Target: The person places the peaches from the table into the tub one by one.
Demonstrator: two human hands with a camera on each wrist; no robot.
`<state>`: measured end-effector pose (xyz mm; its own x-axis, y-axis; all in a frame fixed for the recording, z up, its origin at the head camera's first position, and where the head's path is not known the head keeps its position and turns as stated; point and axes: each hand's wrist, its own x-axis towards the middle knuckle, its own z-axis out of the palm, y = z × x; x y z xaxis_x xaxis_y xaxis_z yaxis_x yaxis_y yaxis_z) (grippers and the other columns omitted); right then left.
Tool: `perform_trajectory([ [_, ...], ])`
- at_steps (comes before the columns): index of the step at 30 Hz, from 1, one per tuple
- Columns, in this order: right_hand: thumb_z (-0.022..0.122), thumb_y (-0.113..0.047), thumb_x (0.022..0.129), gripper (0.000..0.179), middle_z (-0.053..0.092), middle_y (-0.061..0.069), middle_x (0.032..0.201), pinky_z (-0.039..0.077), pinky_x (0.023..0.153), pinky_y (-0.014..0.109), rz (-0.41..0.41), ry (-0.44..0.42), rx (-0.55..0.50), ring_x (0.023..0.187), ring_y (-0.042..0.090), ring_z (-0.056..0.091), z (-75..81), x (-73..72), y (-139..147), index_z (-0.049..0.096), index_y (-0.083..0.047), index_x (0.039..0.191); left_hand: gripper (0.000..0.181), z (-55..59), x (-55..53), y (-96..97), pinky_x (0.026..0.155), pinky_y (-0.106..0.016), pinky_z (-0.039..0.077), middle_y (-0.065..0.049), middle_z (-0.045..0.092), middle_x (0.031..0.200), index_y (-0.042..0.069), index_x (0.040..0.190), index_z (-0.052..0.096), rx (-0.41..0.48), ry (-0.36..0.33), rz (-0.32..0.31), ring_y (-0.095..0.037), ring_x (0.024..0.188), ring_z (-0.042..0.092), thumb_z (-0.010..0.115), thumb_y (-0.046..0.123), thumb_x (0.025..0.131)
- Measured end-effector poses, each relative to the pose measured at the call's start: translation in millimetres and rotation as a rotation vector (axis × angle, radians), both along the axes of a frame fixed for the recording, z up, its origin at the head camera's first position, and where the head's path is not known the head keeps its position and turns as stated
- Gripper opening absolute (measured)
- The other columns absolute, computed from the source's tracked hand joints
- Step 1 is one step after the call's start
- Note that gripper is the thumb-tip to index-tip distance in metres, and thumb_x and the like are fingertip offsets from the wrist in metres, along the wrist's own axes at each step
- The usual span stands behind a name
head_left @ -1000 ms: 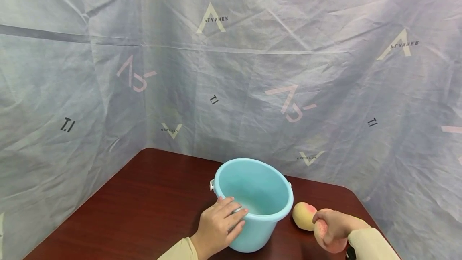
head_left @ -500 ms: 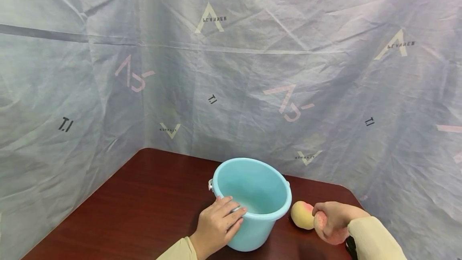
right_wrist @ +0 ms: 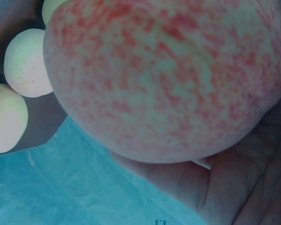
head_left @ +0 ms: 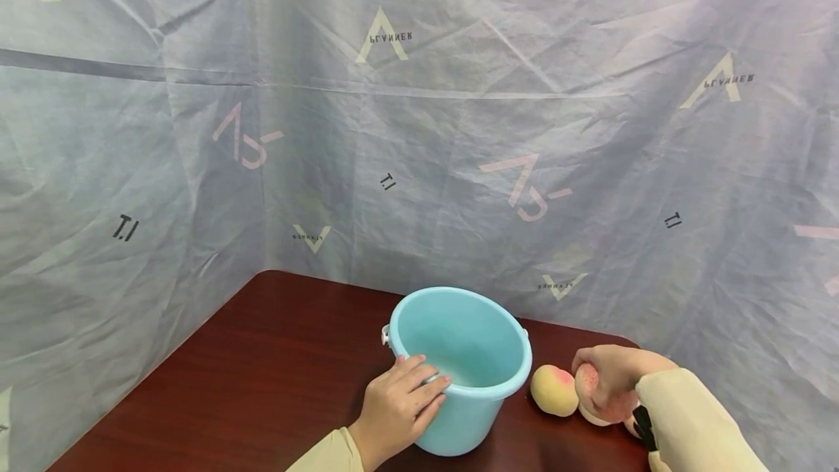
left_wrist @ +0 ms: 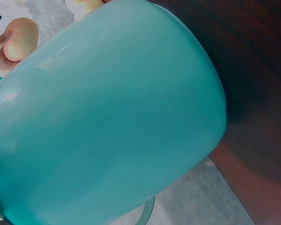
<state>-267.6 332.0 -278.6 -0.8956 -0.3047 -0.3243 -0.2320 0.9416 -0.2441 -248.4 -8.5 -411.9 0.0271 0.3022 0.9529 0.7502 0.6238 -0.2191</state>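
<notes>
The light-blue round plastic bucket [head_left: 462,417] is smooth, with a soft gloss and pale highlights along its wall; the round pink-mottled cream peach [right_wrist: 168,84] looks matt, its skin fairly smooth; the round yellow peach with a pink blush [head_left: 554,390] is equally matt; the dark red-brown wood-grained table [head_left: 288,355] is smooth with a faint sheen; the grey printed cloth-like backdrop [head_left: 419,122] is creased, slightly shiny; the cream cloth sleeve [head_left: 698,421] is matt.

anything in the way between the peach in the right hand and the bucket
Yes: a yellow peach lies on the table between the held peach and the bucket. Above that, only the bucket's rim is in the way.
</notes>
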Motion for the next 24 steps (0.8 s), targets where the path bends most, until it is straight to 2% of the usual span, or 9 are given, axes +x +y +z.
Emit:
perform_trajectory([
  [7,0.071,0.004,0.060,0.048,0.054,0.007,0.101,0.044,0.068,0.036,-0.047,-0.034,0.027,0.088,0.026,0.047,19.2,0.7,-13.6,0.059,-0.016,0.103,0.031,0.6,0.0,0.1,0.077,-0.039,0.055,0.003,0.068,0.093,0.017,0.096,0.076,-0.003,-0.008,-0.001,-0.019,0.095,0.065,0.047,0.028,0.101],
  [15,0.073,0.000,0.060,0.050,0.054,0.006,0.099,0.046,0.067,0.036,-0.003,0.000,0.042,0.087,0.024,0.050,39.0,2.7,-28.4,0.060,-0.016,0.106,0.031,1.4,0.1,-0.7,0.075,-0.039,0.055,0.003,0.068,0.092,0.017,0.096,0.076,-0.004,0.000,0.005,-0.020,0.094,0.065,0.047,0.027,0.101],
  [19,0.073,-0.001,0.061,0.049,0.056,0.006,0.098,0.048,0.068,0.036,0.024,0.018,0.032,0.087,0.023,0.052,44.6,2.4,-32.9,0.060,-0.013,0.107,0.030,1.4,-0.4,-0.6,0.076,-0.038,0.055,0.002,0.068,0.092,0.016,0.096,0.076,-0.003,0.003,0.001,-0.020,0.094,0.065,0.048,0.027,0.101],
  [24,0.073,-0.003,0.061,0.050,0.057,0.005,0.098,0.048,0.069,0.036,0.034,0.032,0.078,0.087,0.022,0.053,49.8,1.4,-37.9,0.061,-0.013,0.108,0.030,0.4,-0.7,0.5,0.077,-0.037,0.055,0.003,0.068,0.093,0.016,0.097,0.075,-0.002,-0.003,-0.007,-0.020,0.095,0.065,0.048,0.027,0.101],
])
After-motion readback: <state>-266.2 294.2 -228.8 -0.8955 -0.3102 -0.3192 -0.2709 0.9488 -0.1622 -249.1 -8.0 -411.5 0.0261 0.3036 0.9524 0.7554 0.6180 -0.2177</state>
